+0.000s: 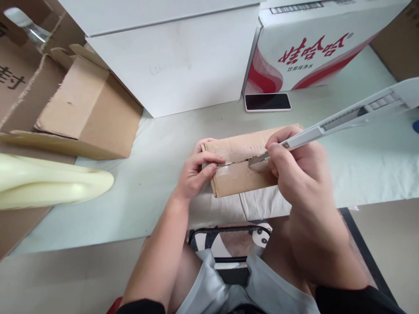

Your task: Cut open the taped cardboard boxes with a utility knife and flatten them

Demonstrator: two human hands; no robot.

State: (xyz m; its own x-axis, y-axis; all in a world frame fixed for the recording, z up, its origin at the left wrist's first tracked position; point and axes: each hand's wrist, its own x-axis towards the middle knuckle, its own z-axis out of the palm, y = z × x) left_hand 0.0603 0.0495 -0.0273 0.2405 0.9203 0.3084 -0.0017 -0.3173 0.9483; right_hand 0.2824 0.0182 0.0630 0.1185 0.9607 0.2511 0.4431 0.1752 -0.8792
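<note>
A small brown cardboard box (pixel 237 146) lies on the cloth-covered table near its front edge. My left hand (pixel 196 170) grips the box's left end, fingers on top beside the middle seam. In my right hand (pixel 299 165) is a white utility knife (pixel 340 120), pinched close to its blade, with the handle reaching up to the right. The blade tip touches the seam, which looks partly slit with a ragged edge. Clear tape shows near my left fingers. My right hand hides the box's right end.
Behind the box stand a large white box (pixel 183 61) and a white-and-red water carton (pixel 304 52), with a phone (pixel 267 102) lying before it. Open cardboard boxes (pixel 91 109) and a pale yellow object (pixel 55 181) occupy the left. A green-white cloth (pixel 147 187) covers the table.
</note>
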